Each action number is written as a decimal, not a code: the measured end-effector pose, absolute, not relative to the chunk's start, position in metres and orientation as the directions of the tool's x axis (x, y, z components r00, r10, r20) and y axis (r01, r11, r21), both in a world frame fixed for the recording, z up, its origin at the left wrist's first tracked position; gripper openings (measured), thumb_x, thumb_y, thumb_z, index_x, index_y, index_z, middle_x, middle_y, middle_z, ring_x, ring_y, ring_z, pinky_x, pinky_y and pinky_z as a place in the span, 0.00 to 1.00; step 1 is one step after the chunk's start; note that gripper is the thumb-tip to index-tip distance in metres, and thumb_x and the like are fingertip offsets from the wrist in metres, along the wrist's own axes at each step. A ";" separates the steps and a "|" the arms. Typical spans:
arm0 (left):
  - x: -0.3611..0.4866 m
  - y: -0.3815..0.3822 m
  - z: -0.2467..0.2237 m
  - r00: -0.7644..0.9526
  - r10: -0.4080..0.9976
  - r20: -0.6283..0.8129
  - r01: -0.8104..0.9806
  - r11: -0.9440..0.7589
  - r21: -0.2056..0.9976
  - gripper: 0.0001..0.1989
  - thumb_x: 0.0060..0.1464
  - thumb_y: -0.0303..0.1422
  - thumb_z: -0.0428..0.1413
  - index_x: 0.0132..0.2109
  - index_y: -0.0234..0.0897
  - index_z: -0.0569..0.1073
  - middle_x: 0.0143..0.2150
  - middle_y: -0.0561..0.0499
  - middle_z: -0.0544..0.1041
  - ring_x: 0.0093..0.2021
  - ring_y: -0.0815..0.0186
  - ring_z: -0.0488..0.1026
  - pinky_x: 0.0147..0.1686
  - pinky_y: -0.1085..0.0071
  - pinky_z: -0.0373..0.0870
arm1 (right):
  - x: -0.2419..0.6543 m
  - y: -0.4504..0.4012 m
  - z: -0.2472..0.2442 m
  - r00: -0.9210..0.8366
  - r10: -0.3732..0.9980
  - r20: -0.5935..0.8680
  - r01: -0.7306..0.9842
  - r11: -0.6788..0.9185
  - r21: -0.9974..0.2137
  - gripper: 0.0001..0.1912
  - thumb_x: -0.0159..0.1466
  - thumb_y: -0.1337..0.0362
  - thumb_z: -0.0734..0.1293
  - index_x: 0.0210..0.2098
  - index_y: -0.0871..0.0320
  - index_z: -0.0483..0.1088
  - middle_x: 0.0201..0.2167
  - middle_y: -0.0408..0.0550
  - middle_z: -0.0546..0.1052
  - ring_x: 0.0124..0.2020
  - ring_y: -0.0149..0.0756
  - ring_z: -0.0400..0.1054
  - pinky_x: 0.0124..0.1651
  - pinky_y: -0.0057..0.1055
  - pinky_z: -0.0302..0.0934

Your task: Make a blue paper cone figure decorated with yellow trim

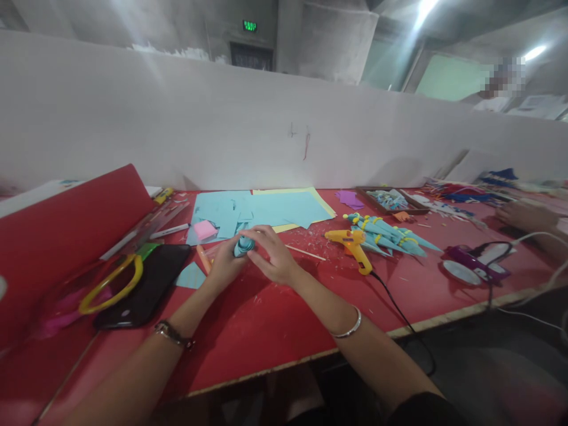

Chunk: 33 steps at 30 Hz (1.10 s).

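Head view, left to right: black flat slab (pixel 165 278) on the red tabletop (pixel 275 331), small blue paper piece (pixel 190 276) just beside it. Left hand (pixel 227 260) curls round the blue paper roll (pixel 242 247), gripping its side, and is the nearer hand. Roll sits between both hands, above the tabletop, right of the left palm. Its long axis looks foreshortened, coiled end facing up toward the camera; exact tilt can't be told. Right hand (pixel 276 260) arches over from the right, thumb and fingers parted around the roll's end; firm contact can't be told. Roll looks like plain light-blue paper wound in layers, edges overlapping at the top, lower part hidden by fingers. Blue sheets (pixel 284 207) lie behind. Further right: yellow glue gun (pixel 354 241), blue paper cones (pixel 390 235) with yellow trim, purple device (pixel 481 266), co-worker's hand (pixel 517 214).
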<state>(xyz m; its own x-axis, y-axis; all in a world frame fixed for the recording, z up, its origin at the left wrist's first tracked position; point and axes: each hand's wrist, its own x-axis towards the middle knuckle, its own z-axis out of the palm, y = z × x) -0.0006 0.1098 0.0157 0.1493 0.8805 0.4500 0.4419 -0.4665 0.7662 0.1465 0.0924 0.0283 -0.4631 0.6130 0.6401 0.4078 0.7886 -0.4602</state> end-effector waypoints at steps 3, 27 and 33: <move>-0.001 0.109 0.016 0.149 0.877 0.457 0.458 -0.471 0.754 0.12 0.38 0.32 0.49 0.33 0.34 0.69 0.28 0.53 0.72 0.29 0.65 0.67 0.30 0.72 0.64 | 0.146 0.093 0.027 -0.466 0.601 0.650 0.410 0.797 -0.443 0.18 0.63 0.63 0.53 0.53 0.54 0.53 0.48 0.51 0.61 0.50 0.35 0.56 0.52 0.35 0.57; 0.000 0.104 0.024 0.136 0.879 0.457 0.469 -0.463 0.752 0.09 0.37 0.32 0.50 0.30 0.34 0.67 0.26 0.54 0.71 0.29 0.66 0.66 0.30 0.71 0.65 | 0.145 0.092 0.028 -0.418 0.583 0.697 0.302 0.813 -0.498 0.19 0.60 0.62 0.59 0.51 0.48 0.56 0.46 0.48 0.63 0.48 0.37 0.59 0.50 0.39 0.59; 0.001 0.103 0.021 0.214 0.833 0.511 0.482 -0.545 0.686 0.06 0.41 0.32 0.51 0.29 0.35 0.65 0.25 0.54 0.70 0.27 0.67 0.66 0.29 0.71 0.64 | 0.143 0.094 0.024 -0.372 0.636 0.676 0.273 0.771 -0.575 0.32 0.55 0.56 0.65 0.56 0.50 0.49 0.48 0.50 0.61 0.49 0.38 0.59 0.51 0.40 0.59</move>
